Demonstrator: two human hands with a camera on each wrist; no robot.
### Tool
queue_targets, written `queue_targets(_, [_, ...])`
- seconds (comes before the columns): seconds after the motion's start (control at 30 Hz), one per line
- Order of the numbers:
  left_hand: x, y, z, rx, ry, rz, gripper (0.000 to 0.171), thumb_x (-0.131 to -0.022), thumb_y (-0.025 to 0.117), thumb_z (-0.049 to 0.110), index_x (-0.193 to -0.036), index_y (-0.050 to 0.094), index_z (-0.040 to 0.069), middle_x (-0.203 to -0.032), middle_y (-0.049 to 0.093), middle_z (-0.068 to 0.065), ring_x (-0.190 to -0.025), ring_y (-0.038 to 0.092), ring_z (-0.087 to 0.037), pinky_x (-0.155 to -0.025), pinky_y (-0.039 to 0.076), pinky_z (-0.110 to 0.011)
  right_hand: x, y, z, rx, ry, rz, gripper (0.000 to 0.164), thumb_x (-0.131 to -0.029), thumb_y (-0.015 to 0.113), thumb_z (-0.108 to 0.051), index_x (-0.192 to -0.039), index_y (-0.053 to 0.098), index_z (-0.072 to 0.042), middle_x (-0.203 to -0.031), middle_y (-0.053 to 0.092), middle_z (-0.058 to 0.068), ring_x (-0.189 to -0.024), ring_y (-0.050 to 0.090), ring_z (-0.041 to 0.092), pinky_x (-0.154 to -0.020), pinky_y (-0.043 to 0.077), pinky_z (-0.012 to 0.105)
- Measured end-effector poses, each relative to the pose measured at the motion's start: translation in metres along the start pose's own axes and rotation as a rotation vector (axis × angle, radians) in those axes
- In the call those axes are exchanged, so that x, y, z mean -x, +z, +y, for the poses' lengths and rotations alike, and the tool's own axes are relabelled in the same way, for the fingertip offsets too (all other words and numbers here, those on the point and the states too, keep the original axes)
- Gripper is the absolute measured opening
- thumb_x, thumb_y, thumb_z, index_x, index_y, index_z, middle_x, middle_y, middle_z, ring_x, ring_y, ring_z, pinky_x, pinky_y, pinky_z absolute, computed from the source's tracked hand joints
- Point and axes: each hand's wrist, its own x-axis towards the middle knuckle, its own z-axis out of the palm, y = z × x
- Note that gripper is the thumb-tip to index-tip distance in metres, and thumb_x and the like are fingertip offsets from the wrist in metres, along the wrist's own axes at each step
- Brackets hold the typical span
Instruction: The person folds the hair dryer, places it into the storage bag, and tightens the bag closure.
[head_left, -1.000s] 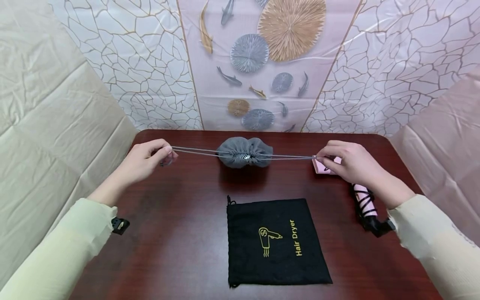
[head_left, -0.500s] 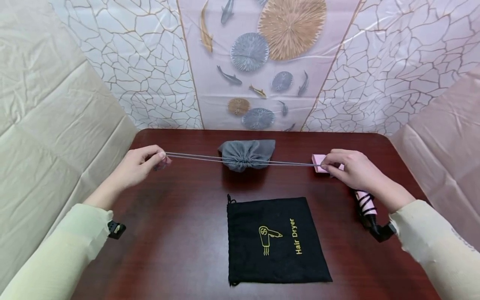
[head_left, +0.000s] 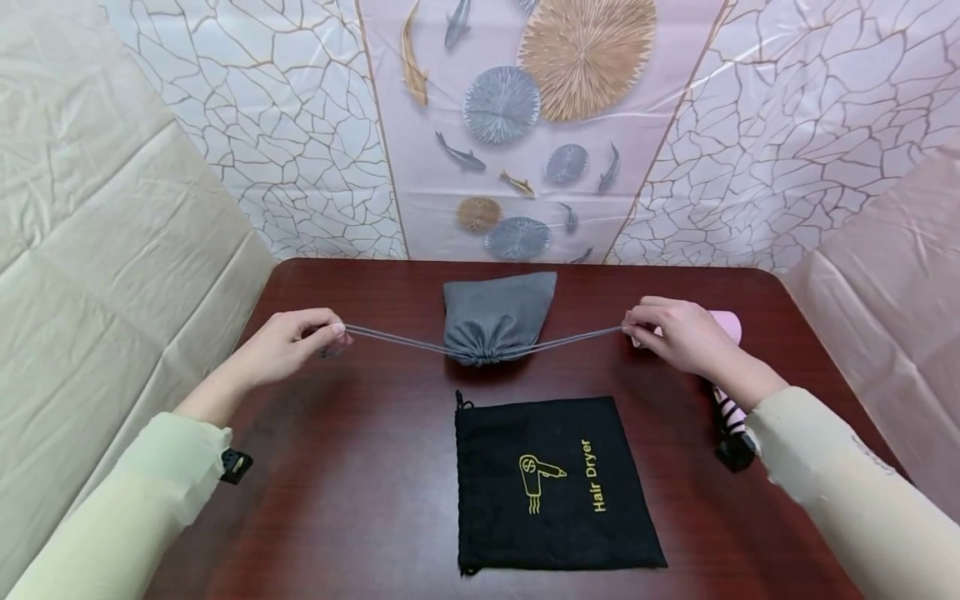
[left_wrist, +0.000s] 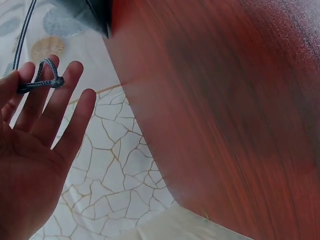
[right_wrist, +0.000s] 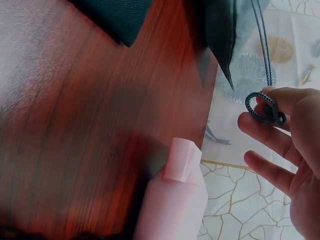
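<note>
A grey drawstring pouch [head_left: 498, 317] lies toward the back middle of the table, its mouth gathered tight and facing the near side. Its cords run out to both sides in a shallow sag. My left hand [head_left: 296, 342] pinches the left drawstring [head_left: 393, 338] between thumb and forefinger. In the left wrist view a knotted cord end [left_wrist: 56, 82] hangs over the other, spread fingers. On the opposite side, my right hand [head_left: 678, 333] pinches the right drawstring [head_left: 581, 338]. Its looped end [right_wrist: 265, 107] shows by the fingertips in the right wrist view.
A black drawstring bag [head_left: 555, 483] printed "Hair Dryer" lies flat at the near middle. Behind and under the right forearm is a pink hair dryer [right_wrist: 172, 200], with a black cord around its handle. The table's back edge meets a patterned cloth wall [head_left: 315, 167].
The pouch has turned over, its gathered mouth swinging down and toward the near side while its body now shows behind. The cords have gone from straight to slightly slack; both hands still pinch them.
</note>
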Motion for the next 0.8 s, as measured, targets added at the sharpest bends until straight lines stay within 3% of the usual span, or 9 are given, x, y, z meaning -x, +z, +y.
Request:
queue_targets(0.23, [-0.019,0.012,-0.003,-0.015,0.002,0.002,0.021,-0.111,0.06,0.021,-0.097,0.076,0.016,-0.088,0.074,0.003,-0.082,0.067,-0.017,-0.075,0.052,-0.027,-0.02,0.009,0.005,-0.03,0.056,-0.007,0.008,-0.096,0.076,-0.004,-0.096,0.079,-0.011,-0.092,0.071,0.002,-0.082,0.07,0.024,-0.075,0.058,0.05])
queue_targets(0.5, [-0.044,0.024,-0.005,0.001,-0.069,-0.006,0.023,-0.112,0.059,0.022,-0.099,0.075,0.012,-0.092,0.078,-0.001,-0.086,0.072,-0.018,-0.076,0.056,-0.03,-0.038,0.02,0.011,-0.07,0.117,-0.051,0.007,-0.1,0.072,-0.008,-0.101,0.08,-0.009,-0.101,0.075,0.009,-0.093,0.072,0.033,-0.084,0.057,0.056])
queue_targets(0.67, [-0.058,0.038,-0.002,-0.043,-0.047,-0.028,0.021,-0.111,0.059,0.021,-0.099,0.074,0.011,-0.09,0.076,-0.002,-0.085,0.071,-0.018,-0.077,0.056,-0.037,-0.045,0.028,0.01,-0.104,0.183,-0.118,0.011,-0.103,0.07,-0.012,-0.107,0.08,-0.008,-0.107,0.077,0.011,-0.101,0.072,0.035,-0.092,0.055,0.058])
queue_targets(0.8, [-0.065,0.049,0.004,-0.099,-0.028,-0.037,0.02,-0.111,0.059,0.021,-0.101,0.073,0.012,-0.087,0.073,-0.003,-0.08,0.065,-0.018,-0.075,0.051,-0.038,-0.047,0.035,0.006,-0.144,0.219,-0.138,0.011,-0.102,0.071,-0.012,-0.107,0.08,-0.008,-0.103,0.079,0.01,-0.097,0.073,0.03,-0.09,0.056,0.055])
